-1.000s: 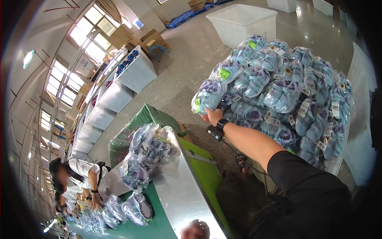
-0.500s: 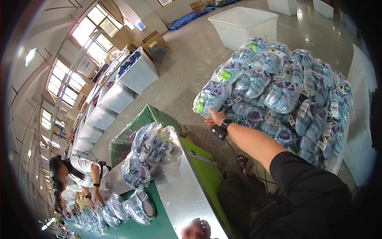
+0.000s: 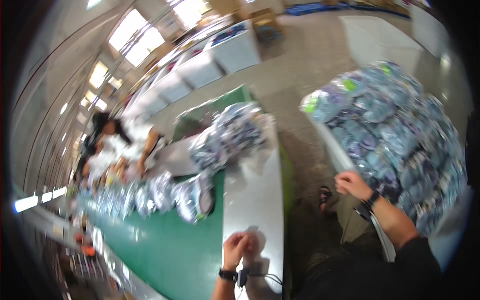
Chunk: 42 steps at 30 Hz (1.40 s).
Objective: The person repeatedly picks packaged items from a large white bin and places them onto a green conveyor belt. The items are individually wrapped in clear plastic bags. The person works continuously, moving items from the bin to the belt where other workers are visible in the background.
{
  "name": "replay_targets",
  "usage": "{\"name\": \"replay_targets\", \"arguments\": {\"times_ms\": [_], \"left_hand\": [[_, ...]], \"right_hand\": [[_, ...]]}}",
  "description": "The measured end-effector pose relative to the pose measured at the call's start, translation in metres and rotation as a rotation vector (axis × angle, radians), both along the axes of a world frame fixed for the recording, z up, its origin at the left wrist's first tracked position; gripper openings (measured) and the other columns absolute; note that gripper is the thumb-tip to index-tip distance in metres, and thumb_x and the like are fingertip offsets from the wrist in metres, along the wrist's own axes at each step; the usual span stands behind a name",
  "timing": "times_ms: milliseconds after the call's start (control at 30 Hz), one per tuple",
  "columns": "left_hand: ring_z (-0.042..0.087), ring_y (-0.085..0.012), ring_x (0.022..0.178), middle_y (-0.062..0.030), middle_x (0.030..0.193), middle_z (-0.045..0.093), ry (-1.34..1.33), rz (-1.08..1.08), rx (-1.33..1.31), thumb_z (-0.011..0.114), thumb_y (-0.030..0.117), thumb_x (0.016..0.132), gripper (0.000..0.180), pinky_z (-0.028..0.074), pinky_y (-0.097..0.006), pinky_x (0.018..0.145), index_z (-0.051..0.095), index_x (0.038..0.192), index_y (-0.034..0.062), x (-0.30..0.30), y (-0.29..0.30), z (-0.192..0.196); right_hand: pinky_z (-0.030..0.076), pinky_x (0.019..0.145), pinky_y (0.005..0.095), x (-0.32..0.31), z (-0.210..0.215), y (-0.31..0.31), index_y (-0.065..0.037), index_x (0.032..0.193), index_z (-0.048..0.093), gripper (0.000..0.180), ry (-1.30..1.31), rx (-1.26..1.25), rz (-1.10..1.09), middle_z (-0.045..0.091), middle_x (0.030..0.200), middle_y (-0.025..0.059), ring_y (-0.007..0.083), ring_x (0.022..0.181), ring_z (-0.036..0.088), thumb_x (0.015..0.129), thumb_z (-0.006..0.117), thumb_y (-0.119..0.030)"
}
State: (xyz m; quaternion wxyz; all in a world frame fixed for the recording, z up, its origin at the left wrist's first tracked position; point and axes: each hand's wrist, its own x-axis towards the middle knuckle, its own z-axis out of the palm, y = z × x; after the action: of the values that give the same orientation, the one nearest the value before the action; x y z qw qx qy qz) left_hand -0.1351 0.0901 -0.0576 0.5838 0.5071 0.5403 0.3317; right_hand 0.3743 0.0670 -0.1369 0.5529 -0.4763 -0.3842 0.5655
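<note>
My left hand (image 3: 237, 249) hovers over the metal table end (image 3: 255, 200), its fingers curled together and nothing visible in them. Beside the loaded white bin (image 3: 334, 150), my right hand (image 3: 353, 184) is held with bent, closed fingers and appears to hold nothing. Heaped in that bin are bagged pairs of blue and purple shoes (image 3: 395, 115). More bagged shoes (image 3: 225, 135) are piled at the far end of the metal surface. On the green conveyor belt (image 3: 160, 245) lies a bagged pair of shoes (image 3: 194, 197), with other clear bags in a row to its left.
Co-workers (image 3: 125, 142) in white bend over the belt's far side. A green-covered box (image 3: 210, 112) stands past the table end. White bins (image 3: 235, 50) line the back left, and another white bin (image 3: 380, 42) stands behind the heap. My sandalled foot (image 3: 325, 196) is on the floor.
My right hand has drawn back from the bagged shoes at the bin's near left corner, and its fingers have closed. My left hand has come further into view. The whole view has turned.
</note>
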Motion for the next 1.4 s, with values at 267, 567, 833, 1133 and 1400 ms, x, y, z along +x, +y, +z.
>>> {"name": "replay_targets", "arguments": {"times_ms": [267,567,833,1133,1400], "left_hand": [[0.062,-0.0354,0.123,-0.0233,0.131,0.065,0.799,0.345,0.649,0.080,0.028,0.084,0.061,0.047,-0.042,0.107,0.061,0.132,-0.0044,-0.108,0.148,0.009],[0.056,-0.0426,0.130,-0.0308,0.140,0.057,1.111,0.419,0.245,0.084,0.053,0.076,0.110,0.044,-0.046,0.111,0.035,0.153,-0.0077,-0.160,0.216,-0.035],[0.067,-0.0290,0.096,-0.0221,0.119,0.060,0.469,0.589,0.125,0.084,0.024,0.077,0.083,0.063,-0.038,0.062,0.037,0.137,-0.0101,-0.110,0.132,-0.026],[0.056,-0.0212,0.124,-0.0141,0.132,0.056,0.479,0.440,0.683,0.070,0.000,0.093,0.047,0.059,-0.033,0.084,0.051,0.136,-0.0007,-0.090,-0.007,-0.019],[0.059,-0.0231,0.118,-0.0157,0.141,0.053,0.038,0.505,-0.034,0.071,0.042,0.099,0.084,0.056,-0.035,0.080,0.029,0.159,-0.0012,-0.054,-0.003,0.012]], "right_hand": [[0.057,0.061,0.0283,0.004,0.015,-0.078,0.004,0.112,0.065,0.018,-0.243,-0.114,-0.165,0.070,0.086,0.0101,0.0158,0.070,0.070,0.100,0.062,-0.008],[0.053,0.054,0.0246,-0.008,0.018,-0.073,0.003,0.109,0.066,0.016,-0.320,-0.140,-0.234,0.068,0.082,0.0070,0.0120,0.067,0.068,0.098,0.064,-0.008],[0.052,0.054,0.0236,-0.015,0.022,-0.077,0.003,0.107,0.066,0.014,-0.366,-0.120,-0.274,0.068,0.080,0.0040,0.0093,0.065,0.066,0.098,0.065,-0.008],[0.051,0.057,0.0240,-0.019,0.015,-0.076,0.001,0.106,0.068,0.014,-0.463,-0.086,-0.253,0.070,0.082,0.0023,0.0085,0.065,0.066,0.097,0.067,-0.009],[0.053,0.061,0.0253,-0.022,0.019,-0.077,0.002,0.106,0.067,0.015,-0.478,-0.063,-0.271,0.072,0.086,0.0041,0.0090,0.067,0.067,0.096,0.068,-0.008]]}}
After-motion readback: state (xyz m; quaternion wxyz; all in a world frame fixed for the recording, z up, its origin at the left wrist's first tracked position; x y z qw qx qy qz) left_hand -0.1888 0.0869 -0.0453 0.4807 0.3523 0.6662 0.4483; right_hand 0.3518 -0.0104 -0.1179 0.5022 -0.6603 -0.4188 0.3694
